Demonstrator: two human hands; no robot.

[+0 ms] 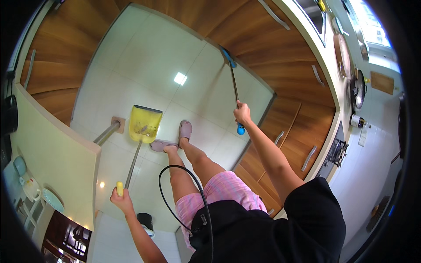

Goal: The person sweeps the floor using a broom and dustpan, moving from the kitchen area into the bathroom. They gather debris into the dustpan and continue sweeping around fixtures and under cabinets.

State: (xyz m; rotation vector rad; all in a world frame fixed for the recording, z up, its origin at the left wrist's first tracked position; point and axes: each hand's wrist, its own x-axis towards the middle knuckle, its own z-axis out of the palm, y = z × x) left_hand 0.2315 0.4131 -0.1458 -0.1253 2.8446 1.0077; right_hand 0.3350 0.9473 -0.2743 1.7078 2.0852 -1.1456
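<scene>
My right hand (242, 112) grips the handle of a blue broom (235, 82), just above its rounded blue end. The broom's head (228, 57) is on the tiled floor, against the base of the wooden cabinets. In my left hand (122, 198) is the upper end of a long-handled yellow dustpan (145, 124), near its yellow grip (119, 189). The pan rests on the floor or close to it, left of my feet, its dark lip facing away from me. Dark debris (142, 128) lies inside the pan.
A metal post (108, 133) stands beside the dustpan under the pale counter (59, 151). Wooden cabinets (263, 42) border the floor (148, 62). A gas stove (335, 153) sits on the right counter. A dark bin (145, 221) stands behind my left arm. A black cable (184, 167) loops before my legs.
</scene>
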